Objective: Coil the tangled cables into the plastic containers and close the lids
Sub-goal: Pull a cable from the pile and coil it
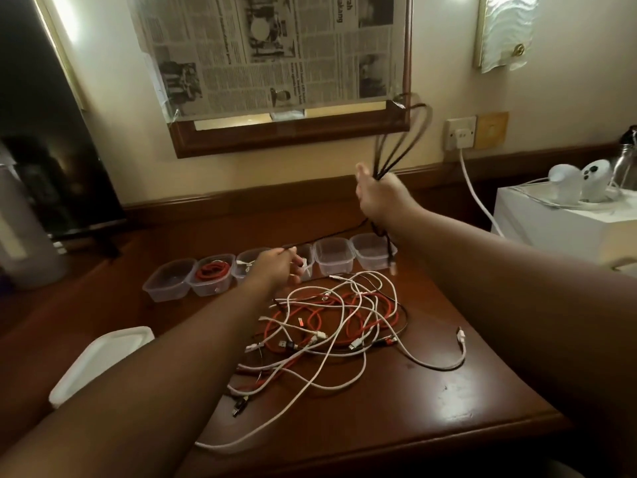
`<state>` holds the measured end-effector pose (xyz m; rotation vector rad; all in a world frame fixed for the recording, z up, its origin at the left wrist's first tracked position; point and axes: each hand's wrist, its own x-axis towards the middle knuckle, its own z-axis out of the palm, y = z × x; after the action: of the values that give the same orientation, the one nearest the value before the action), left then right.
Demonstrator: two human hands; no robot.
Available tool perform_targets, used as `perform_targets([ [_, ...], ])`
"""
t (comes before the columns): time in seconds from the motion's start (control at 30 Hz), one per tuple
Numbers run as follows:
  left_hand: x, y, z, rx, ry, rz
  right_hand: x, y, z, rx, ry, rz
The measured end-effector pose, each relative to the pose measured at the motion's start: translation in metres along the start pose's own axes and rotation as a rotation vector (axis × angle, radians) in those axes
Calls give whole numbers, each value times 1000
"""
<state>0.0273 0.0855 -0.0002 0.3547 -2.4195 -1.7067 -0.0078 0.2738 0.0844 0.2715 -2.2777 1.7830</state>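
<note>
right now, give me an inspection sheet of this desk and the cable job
surface: dark wooden desk, glossy.
job's things: six clear plastic containers in a row, lids off; coiled red cable in the second from left.
clutter: white plastic lids at the left edge.
grippers: right hand grips black cable loops; left hand pinches its strand.
cables: tangled white, red and black cables.
surroundings: newspaper-covered mirror, wall socket.

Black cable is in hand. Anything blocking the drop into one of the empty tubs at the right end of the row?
Nothing visible blocks it. The right hand holds the looped black cable above the two empty containers, both open with no lids on. The cable's other end runs to the left hand, and the tangled pile lies nearer the camera than the row.
</note>
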Motion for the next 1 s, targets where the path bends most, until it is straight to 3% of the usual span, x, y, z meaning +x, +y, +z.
perform_targets([
  [0.13,7,30,-6,-300,64,-96,-23,2,1,-389,-266,11],
  [0.3,-7,72,3,-614,-43,-90,-41,13,24,-292,-397,38],
  [0.57,-28,68,-8,-425,-147,24,-59,16,25,-192,-586,39],
  [0.67,-36,64,-27,-348,-200,21,-67,16,13,-204,-726,-25],
  [0.73,-46,62,-41,-323,-238,1,-78,12,3,-355,-931,-80],
  [0.87,-71,60,-64,-265,-351,33,-111,8,-8,-790,-1333,146],
  [1.0,-98,66,-74,-212,-438,130,-137,6,-14,-1192,-1362,73],
])
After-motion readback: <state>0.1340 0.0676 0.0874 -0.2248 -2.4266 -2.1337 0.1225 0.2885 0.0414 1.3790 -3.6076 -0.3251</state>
